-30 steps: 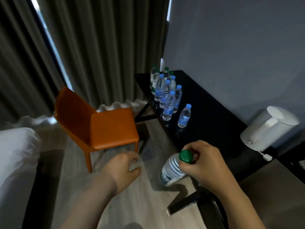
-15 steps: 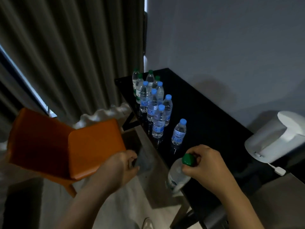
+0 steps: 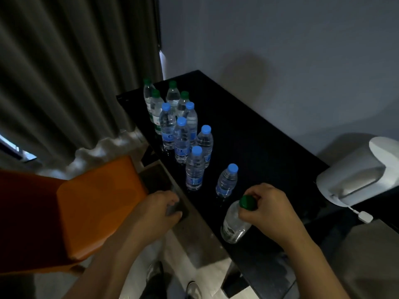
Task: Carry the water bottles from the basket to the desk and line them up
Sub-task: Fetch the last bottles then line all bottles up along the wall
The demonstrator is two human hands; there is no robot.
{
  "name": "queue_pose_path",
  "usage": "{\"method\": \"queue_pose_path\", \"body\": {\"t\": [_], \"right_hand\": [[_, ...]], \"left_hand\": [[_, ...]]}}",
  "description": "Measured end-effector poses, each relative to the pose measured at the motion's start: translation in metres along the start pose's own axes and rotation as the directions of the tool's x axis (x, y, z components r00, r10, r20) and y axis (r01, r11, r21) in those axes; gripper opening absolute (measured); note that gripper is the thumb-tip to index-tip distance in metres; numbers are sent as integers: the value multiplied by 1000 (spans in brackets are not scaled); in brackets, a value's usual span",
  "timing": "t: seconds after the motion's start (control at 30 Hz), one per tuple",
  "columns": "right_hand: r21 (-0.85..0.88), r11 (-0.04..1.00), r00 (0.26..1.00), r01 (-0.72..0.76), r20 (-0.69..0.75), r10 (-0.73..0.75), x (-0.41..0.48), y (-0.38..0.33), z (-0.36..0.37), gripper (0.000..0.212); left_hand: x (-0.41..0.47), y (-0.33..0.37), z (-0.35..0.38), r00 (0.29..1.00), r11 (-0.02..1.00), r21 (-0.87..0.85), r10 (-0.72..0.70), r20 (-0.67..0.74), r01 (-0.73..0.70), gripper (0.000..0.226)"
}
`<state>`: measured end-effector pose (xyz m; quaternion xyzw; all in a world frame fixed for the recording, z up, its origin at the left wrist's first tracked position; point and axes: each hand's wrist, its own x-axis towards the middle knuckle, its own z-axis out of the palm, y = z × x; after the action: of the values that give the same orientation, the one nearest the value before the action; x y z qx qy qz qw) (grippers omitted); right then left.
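- Ten bottles (image 3: 194, 169) stand clustered on the black desk (image 3: 259, 134).
- Right hand (image 3: 269, 214) grips a tilted green-capped bottle (image 3: 234, 223) by its neck.
- Left hand (image 3: 157, 209) hangs loosely curled, empty.

Tilted green-capped bottle (image 3: 234, 223) — over black desk (image 3: 259, 147).

Left hand (image 3: 159, 209) and right hand (image 3: 267, 210) — bare, forearms (image 3: 121, 255) bare too

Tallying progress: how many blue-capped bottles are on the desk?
6 clear plastic blue-capped bottles: five clustered on the black desk, one apart nearest the right hand. Some may be hidden.
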<state>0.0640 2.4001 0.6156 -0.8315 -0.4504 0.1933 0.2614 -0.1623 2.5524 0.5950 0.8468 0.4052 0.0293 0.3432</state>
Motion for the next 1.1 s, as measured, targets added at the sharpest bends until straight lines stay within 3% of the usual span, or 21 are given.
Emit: {"method": "queue_pose_path", "body": {"t": [0.17, 0.5, 1.1], "right_hand": [[-22, 995, 994, -102, -47, 101, 12, 6, 11, 22], [13, 970, 954, -243, -177, 242, 26, 4, 32, 23], [14, 953, 916, -304, -273, 296, 30, -8, 44, 23]], "left_hand": [[37, -16, -7, 991, 997, 39, 55, 118, -60, 35], [80, -34, -16, 974, 993, 12, 117, 197, -121, 34], [104, -46, -36, 937, 973, 23, 213, 276, -228, 33]]}}
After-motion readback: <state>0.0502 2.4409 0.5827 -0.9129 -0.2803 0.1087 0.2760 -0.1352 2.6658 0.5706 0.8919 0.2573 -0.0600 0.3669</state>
